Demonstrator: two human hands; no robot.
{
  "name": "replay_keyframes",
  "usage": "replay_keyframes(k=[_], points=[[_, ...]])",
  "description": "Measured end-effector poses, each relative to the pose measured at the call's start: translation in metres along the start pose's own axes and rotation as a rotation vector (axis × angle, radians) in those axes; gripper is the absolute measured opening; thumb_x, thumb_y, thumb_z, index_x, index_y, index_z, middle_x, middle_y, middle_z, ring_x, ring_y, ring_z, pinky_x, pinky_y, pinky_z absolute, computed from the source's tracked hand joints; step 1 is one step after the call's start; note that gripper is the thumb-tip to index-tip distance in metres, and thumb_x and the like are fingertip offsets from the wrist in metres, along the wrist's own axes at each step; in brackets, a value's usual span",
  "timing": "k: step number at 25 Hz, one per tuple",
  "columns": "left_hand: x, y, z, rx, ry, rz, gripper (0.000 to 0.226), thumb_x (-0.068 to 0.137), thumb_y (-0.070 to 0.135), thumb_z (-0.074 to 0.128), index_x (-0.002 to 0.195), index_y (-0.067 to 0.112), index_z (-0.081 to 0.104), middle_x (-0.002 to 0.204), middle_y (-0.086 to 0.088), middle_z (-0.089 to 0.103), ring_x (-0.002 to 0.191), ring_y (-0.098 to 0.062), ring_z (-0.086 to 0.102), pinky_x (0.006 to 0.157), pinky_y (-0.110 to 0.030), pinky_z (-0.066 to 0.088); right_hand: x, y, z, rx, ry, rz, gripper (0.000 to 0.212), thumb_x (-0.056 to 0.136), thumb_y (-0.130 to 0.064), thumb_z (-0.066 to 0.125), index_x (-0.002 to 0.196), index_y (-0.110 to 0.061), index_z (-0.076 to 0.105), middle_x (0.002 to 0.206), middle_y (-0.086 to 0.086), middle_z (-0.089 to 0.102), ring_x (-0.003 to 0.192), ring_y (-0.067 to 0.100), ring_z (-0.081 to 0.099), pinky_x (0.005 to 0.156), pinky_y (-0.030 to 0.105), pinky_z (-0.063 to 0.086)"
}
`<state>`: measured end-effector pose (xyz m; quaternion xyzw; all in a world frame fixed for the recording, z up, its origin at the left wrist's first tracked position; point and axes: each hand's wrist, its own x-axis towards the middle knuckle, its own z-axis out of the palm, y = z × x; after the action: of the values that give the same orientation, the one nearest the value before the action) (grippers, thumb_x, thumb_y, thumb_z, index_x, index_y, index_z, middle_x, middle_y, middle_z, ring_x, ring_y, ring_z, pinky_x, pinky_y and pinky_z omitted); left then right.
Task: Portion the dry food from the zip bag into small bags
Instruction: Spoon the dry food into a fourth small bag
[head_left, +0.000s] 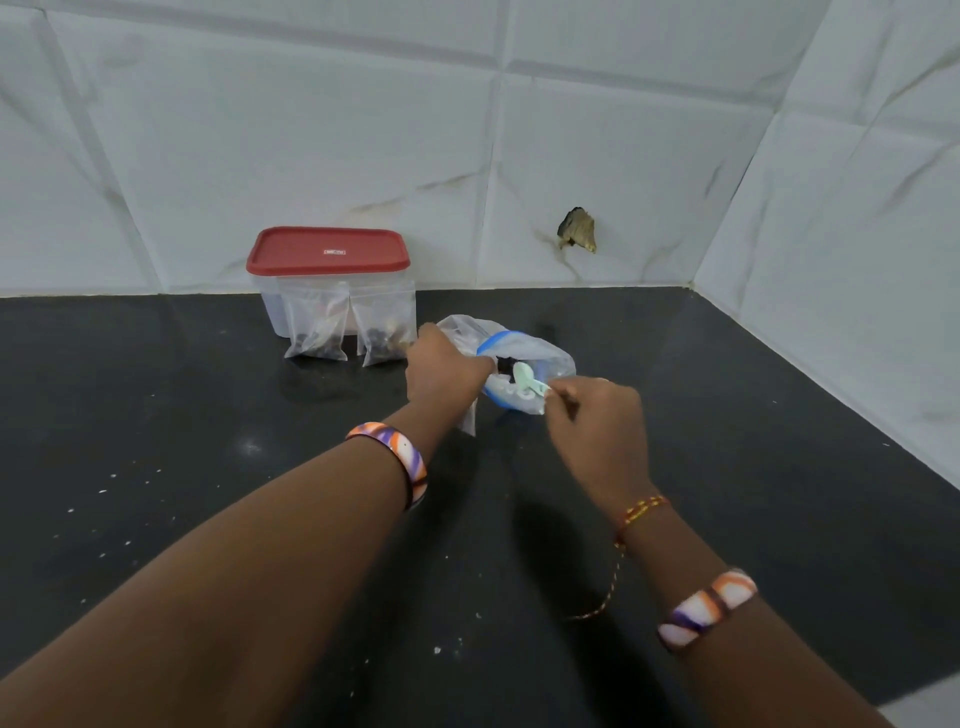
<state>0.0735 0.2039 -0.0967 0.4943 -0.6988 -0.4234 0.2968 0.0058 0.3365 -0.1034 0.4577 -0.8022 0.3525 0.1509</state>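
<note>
I hold zip bag mouth in left grip | right grip pinches spoon inside it | two filled bags beyond left grip | risk: slack mouth folds, food spills onto worktop

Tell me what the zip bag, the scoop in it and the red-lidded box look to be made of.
Zip bag: thin clear plastic film, crinkled and see-through, with a blue zip strip at its mouth.
Scoop: pale green, smooth, probably moulded plastic; mostly hidden.
Box: cloudy translucent rigid plastic under an opaque red lid, likely plastic too.
</note>
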Motion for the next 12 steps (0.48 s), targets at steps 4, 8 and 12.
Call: replay_keyframes(k=[4,8,12], points=[[0.002,0.002,0.005,0.035,0.051,0.017,0.06,0.069,0.021,0.077,0.12,0.004,0.051,0.119,-0.013,0.06,0.109,-0.026,0.059,0.087,-0.035,0.05,0.04,-0.009,0.041,-0.339,-0.196,-0.202,0.024,0.045,-0.017,0.09,0.053,-0.011,0.068,0.048,0.003,0.062,0.042,0.016,0.058,0.041,0.016,0.043],[0.016,0.033,-0.001,0.032,0.13,0.099,0.051,0.068,0.019,0.075,0.113,0.006,0.054,0.11,-0.009,0.061,0.098,-0.021,0.058,0.082,-0.031,0.05,0.068,0.001,0.045,-0.204,-0.262,-0.075,0.025,0.089,-0.019,0.056,0.108,-0.006,0.066,0.104,0.011,0.068,0.098,0.026,0.063,0.083,0.031,0.049],[0.033,0.092,0.022,0.141,0.007,0.352,0.047,0.067,0.018,0.074,0.11,0.01,0.055,0.098,0.001,0.053,0.088,-0.017,0.053,0.072,-0.025,0.042,0.09,0.031,0.038,0.257,-0.255,0.438,0.019,0.082,-0.003,0.052,0.065,-0.003,0.06,0.062,0.007,0.053,0.059,0.017,0.051,0.059,0.025,0.042]])
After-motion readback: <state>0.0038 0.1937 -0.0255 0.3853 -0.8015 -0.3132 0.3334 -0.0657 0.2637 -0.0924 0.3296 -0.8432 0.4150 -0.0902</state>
